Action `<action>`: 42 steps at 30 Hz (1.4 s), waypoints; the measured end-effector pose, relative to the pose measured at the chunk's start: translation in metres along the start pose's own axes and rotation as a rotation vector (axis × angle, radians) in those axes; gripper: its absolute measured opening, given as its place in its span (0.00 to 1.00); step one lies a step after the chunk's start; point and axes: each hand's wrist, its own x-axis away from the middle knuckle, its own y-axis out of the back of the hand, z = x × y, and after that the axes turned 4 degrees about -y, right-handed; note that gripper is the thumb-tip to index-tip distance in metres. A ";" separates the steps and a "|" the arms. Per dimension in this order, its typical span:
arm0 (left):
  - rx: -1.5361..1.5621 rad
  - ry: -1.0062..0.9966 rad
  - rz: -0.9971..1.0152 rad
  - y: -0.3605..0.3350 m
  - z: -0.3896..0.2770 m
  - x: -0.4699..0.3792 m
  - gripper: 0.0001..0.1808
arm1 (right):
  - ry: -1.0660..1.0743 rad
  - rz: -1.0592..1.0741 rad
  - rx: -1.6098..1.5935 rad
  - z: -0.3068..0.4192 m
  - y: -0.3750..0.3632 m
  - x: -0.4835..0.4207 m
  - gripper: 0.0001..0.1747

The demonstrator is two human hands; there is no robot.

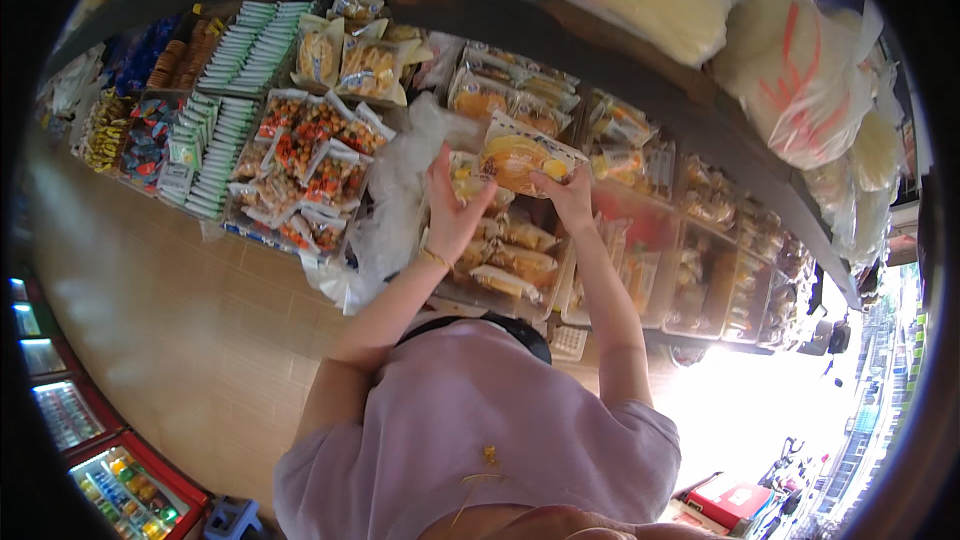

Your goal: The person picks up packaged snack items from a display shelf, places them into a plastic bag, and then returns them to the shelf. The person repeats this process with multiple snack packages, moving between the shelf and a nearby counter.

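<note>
In front of me, above the bins, is a clear packet of round golden pastry (517, 157) with printing on its wrapper. My right hand (566, 199) grips its lower right edge, thumb across the front. At the packet's left edge is my left hand (456, 221), with its thumb by the lower corner and its fingers raised. Another wrapped item (465, 176) shows between those fingers and thumb; whether it is held or lies behind cannot be told. Below the hands, a clear bin holds several wrapped long breads (521, 259).
Bags of orange-and-brown snacks (315, 165) and rows of green-white packets (217, 142) fill bins leftward. Crumpled clear plastic (401, 187) lies beside the bread bin. A dark shelf edge (525, 37) crosses above, carrying large plastic bags (795, 82). A red drinks cooler (135, 491) stands lower left.
</note>
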 end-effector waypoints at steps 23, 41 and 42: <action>1.407 0.619 0.184 0.001 0.042 0.007 0.14 | 0.552 0.007 0.562 0.063 -0.018 0.130 0.25; 0.283 0.265 0.527 0.006 -0.041 -0.025 0.21 | -0.578 0.135 -1.095 -0.038 -0.020 0.109 0.13; 0.240 0.280 0.513 0.006 -0.040 -0.025 0.20 | -0.565 0.191 -1.157 -0.040 -0.020 0.110 0.13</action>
